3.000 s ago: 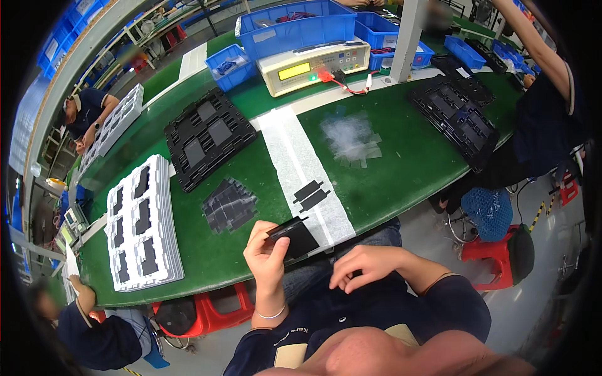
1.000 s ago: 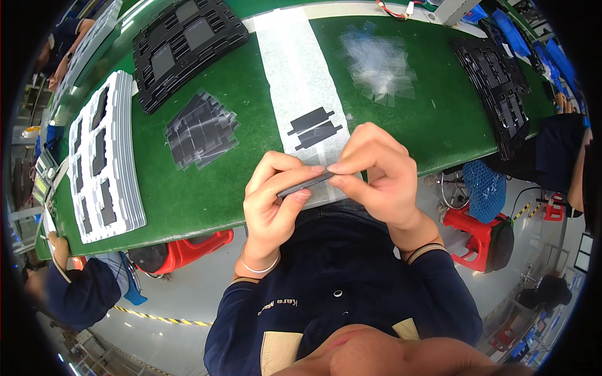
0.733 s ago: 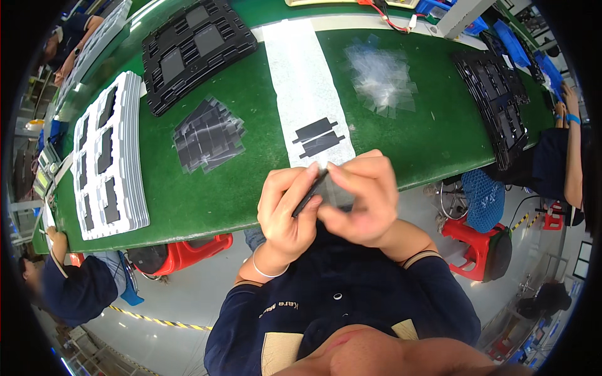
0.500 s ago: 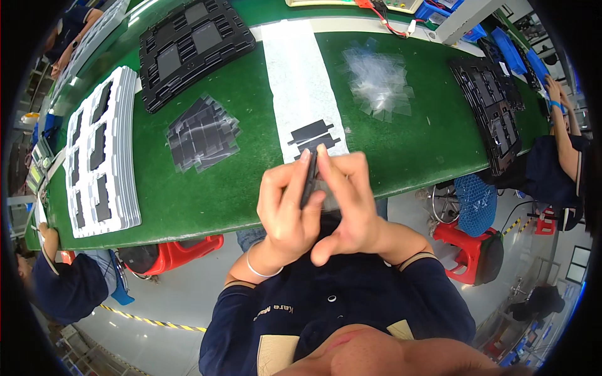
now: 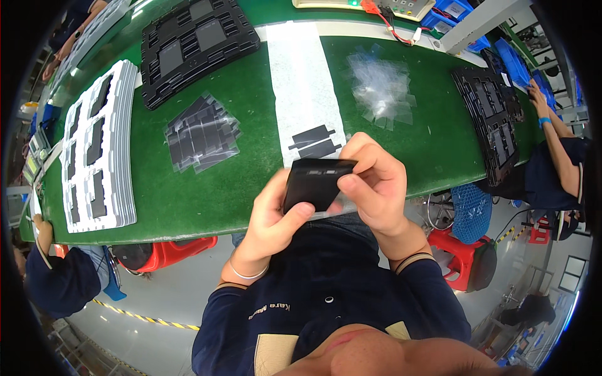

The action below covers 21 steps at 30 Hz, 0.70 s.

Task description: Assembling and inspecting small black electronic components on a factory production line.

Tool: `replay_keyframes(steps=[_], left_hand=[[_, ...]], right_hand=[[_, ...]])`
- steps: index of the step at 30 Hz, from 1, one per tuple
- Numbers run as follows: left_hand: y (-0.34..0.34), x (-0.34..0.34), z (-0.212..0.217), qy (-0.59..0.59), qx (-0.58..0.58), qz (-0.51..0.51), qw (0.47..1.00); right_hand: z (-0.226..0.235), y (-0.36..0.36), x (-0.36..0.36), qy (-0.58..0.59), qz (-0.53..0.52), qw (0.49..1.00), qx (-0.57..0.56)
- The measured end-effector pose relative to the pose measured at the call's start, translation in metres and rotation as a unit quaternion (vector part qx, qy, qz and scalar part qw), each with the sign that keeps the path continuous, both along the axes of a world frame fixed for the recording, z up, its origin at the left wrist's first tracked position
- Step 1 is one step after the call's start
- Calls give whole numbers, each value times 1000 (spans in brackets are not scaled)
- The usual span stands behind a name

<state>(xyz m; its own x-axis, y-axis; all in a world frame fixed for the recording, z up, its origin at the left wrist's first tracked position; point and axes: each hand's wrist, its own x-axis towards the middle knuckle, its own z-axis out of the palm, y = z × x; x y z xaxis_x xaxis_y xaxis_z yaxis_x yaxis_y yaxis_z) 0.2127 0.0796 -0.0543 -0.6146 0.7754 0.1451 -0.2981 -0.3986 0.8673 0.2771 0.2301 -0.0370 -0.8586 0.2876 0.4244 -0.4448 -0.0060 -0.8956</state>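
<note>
Above the near table edge, my left hand [image 5: 268, 219] grips a flat black rectangular block [image 5: 316, 188] along its left side, thumb on its face. My right hand [image 5: 378, 188] pinches the block's far right corner between thumb and fingers. The block is tilted, and a narrow edge with small light marks shows. Just beyond it, two black tabbed sheets [image 5: 313, 135] lie on a white cloth strip [image 5: 301, 75]. Left of the cloth is a pile of black tabbed sheets on clear film [image 5: 199, 135]. Loose clear film pieces [image 5: 381, 88] are heaped on the right.
A stack of white trays [image 5: 125, 150] holding black pieces stands at the left of the green table [image 5: 244, 69]. Black trays [image 5: 148, 84] lie far left, more black trays [image 5: 486, 128] at right. Another person's arm [image 5: 555, 131] reaches in there. Red stools [image 5: 461, 263] stand below.
The block has turned from edge-on to showing its broad face. My right hand has gone from spread fingers to pinching the block's corner.
</note>
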Motion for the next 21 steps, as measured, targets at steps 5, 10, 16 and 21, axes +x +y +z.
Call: replay_keyframes(steps=[5,10,16,21], left_hand=[[-7,0,-1,-21,-24,-19,999],[-8,-1,4,4,-26,-21,999],[-9,-2,4,7,-59,3,998],[-14,-5,2,-3,-60,-28,998]], right_hand=[[6,4,-11,-23,61,997,44],[15,0,-9,-72,116,989,-59],[14,4,-11,-28,36,993,113],[19,11,-14,-56,63,980,182]])
